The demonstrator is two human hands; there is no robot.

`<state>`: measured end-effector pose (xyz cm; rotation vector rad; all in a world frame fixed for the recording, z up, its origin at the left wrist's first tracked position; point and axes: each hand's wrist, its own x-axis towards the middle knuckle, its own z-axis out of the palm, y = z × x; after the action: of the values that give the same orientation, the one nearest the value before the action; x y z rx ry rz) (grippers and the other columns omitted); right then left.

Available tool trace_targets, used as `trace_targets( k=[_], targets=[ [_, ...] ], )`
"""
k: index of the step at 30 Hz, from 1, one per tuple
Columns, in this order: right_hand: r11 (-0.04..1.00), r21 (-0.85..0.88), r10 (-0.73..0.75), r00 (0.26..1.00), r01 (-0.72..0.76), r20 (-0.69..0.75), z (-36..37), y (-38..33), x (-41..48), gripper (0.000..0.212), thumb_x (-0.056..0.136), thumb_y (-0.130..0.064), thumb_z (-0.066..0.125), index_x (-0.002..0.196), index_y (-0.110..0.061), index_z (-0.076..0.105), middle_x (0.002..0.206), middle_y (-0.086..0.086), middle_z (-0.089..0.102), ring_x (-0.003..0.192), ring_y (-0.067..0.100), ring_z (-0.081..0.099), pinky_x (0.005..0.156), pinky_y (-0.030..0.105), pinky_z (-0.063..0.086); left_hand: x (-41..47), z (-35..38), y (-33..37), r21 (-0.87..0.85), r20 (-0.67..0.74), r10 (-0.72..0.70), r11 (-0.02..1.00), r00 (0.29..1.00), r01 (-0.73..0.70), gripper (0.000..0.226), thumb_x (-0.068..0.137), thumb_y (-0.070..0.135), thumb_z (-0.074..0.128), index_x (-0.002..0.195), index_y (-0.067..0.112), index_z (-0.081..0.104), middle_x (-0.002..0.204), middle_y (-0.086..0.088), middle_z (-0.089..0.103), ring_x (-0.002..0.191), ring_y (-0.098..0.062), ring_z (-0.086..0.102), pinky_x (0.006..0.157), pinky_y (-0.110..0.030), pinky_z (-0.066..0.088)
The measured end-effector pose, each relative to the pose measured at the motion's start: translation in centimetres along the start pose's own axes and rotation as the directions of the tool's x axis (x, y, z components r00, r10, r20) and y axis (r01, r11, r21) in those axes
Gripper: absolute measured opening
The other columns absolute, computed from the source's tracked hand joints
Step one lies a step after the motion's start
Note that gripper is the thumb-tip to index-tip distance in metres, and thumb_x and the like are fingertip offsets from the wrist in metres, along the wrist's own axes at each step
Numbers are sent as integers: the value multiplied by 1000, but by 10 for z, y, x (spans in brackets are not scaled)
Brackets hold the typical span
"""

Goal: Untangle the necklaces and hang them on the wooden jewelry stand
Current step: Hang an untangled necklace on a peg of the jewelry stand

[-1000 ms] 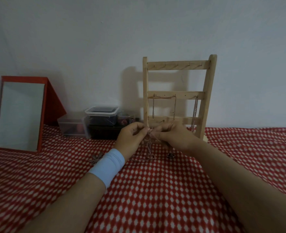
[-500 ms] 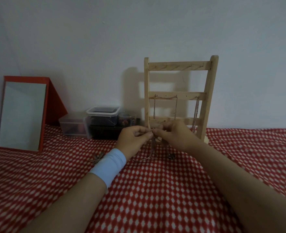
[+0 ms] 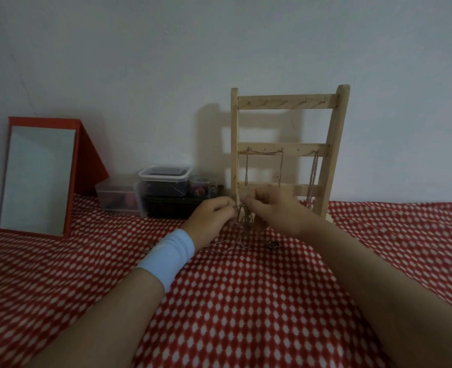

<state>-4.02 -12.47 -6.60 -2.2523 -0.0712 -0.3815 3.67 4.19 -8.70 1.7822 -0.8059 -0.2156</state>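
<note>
The wooden jewelry stand point(image 3: 333, 144) leans against the wall, with three rungs. One chain point(image 3: 264, 152) hangs draped between two hooks of the middle rung, and a second chain point(image 3: 313, 176) hangs at its right end. In front of the stand's foot, my left hand point(image 3: 211, 216) and my right hand point(image 3: 275, 208) meet and pinch a tangled thin necklace point(image 3: 243, 219). Its loose part point(image 3: 219, 248) trails onto the red cloth below. A small dark pendant point(image 3: 272, 245) lies on the cloth under my right wrist.
A red-framed mirror point(image 3: 38, 179) stands at the left against the wall. Clear plastic boxes point(image 3: 163, 181) with small items sit on a dark tray left of the stand. A red cloth with white dots point(image 3: 246, 301) covers the surface. My left wrist wears a pale blue band point(image 3: 169, 256).
Both hands stay together at the tangle and have shifted only slightly; the fingers keep working the chain. The hanging chains have not moved.
</note>
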Motion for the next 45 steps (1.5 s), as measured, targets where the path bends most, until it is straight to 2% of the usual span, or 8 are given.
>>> trace_targets(
  k=[6,13,21,26,30,34,40,45],
  targets=[
    [993,120,17,999,-22,41,-3,-3,0,29,106,-30,49,91,-19,71,83,3,74,79,17,70,81,38,61,3,1,-5,-180,-68,-4,984,998,-8,14,86,36,67,87,23,71,93,-3,74,93,-20,69,89,-35,53],
    [998,60,15,999,-17,34,-8,-1,2,28,101,-36,59,81,-23,73,71,-8,71,71,7,64,83,37,58,3,-2,-1,-74,-47,5,997,999,-8,9,90,10,64,93,16,70,88,-4,74,84,-14,70,83,-26,54],
    [976,151,128,976,-156,178,-9,4,4,37,106,-36,44,105,-9,70,97,10,72,90,23,70,90,41,60,5,-1,3,47,-67,46,998,997,-43,15,91,3,57,95,12,68,86,-2,69,78,-6,63,70,-12,49],
    [941,294,113,974,-168,194,-9,2,2,37,106,-38,43,100,-12,69,89,-3,72,86,13,68,84,31,53,3,-3,9,-116,15,-19,993,1000,21,23,94,2,50,85,13,67,52,7,48,43,-5,38,44,-17,29],
    [913,385,57,977,-134,206,-19,9,0,46,101,-47,52,101,-6,71,103,14,68,96,30,63,99,42,50,-1,-18,7,-291,106,-50,953,993,79,33,100,25,50,77,15,72,50,4,30,41,-9,26,42,-20,28],
    [770,595,2,934,-229,357,-18,10,3,30,97,-36,49,77,-17,60,89,7,59,85,22,57,87,41,47,-2,-24,5,-202,98,-41,978,994,60,37,99,25,51,68,18,70,45,5,32,41,-9,28,48,-23,31],
    [997,13,66,965,-72,254,-16,6,2,34,100,-27,55,78,-5,68,80,6,63,79,18,58,86,45,49,-2,-19,4,-368,109,-88,922,990,122,45,100,19,46,55,15,51,54,3,45,55,-10,47,67,-26,41],
    [977,211,-36,991,8,129,-25,2,-2,39,100,-32,57,66,-15,66,66,-9,59,69,7,52,84,32,46,2,-16,1,-720,65,-144,678,988,146,55,97,13,45,42,15,45,68,-7,58,73,-20,60,97,-44,47]
  ],
)
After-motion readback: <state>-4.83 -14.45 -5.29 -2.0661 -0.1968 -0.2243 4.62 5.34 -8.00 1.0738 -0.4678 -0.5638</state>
